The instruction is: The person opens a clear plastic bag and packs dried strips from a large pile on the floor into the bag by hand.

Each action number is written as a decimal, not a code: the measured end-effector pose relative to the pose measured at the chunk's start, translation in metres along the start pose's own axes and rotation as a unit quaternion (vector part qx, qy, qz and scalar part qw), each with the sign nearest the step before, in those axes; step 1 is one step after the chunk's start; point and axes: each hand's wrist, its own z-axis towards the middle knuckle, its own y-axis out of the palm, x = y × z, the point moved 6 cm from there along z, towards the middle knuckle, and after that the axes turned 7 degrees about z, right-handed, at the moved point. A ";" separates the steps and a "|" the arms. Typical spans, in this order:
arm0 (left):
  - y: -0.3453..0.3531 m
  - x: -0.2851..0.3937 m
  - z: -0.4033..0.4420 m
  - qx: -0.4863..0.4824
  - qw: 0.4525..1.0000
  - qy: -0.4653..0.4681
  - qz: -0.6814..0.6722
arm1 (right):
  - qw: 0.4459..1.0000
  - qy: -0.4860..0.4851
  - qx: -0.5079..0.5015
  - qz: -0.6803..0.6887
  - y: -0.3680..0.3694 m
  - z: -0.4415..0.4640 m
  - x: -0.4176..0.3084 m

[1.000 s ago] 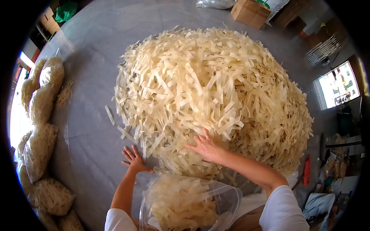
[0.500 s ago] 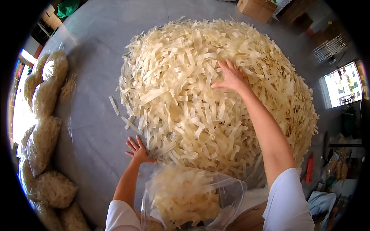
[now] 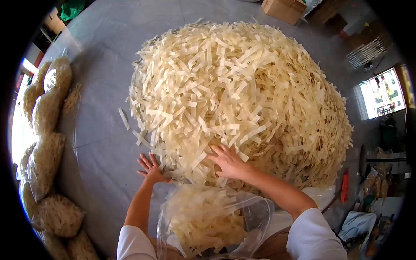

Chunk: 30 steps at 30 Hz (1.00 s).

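A large heap of pale yellow flat strips (image 3: pixel 242 86) covers the grey floor before me. My right hand (image 3: pixel 227 162) rests on the near side of the heap, fingers spread among the strips; its fingertips partly sink in. On the floor at the heap's left front edge lies my left hand (image 3: pixel 152 170), flat with fingers apart. Between my arms is a clear plastic bag (image 3: pixel 258 212), its mouth toward the heap, with a mass of the same strips (image 3: pixel 203 221) inside. Neither hand is closed around anything.
Filled clear bags (image 3: pixel 45 164) are stacked along the left side. A few loose strips (image 3: pixel 124 118) lie beside the heap. A cardboard box (image 3: pixel 284 9) stands at the far edge, and a red object (image 3: pixel 345 186) is on the right.
My right hand has come from the upper middle of the heap down toward the bag, and strips have slid nearer with it. My left hand has stayed on the floor.
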 end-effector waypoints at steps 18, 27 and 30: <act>0.005 -0.002 0.002 -0.004 1.000 -0.002 0.003 | 0.922 0.115 0.364 0.068 -0.125 -0.048 0.120; 0.006 -0.002 0.006 0.006 1.000 0.006 0.010 | 0.976 0.193 0.061 0.086 -0.054 -0.004 0.045; 0.007 -0.004 0.007 -0.001 1.000 0.009 0.022 | 0.976 0.102 0.142 0.126 -0.042 -0.032 0.048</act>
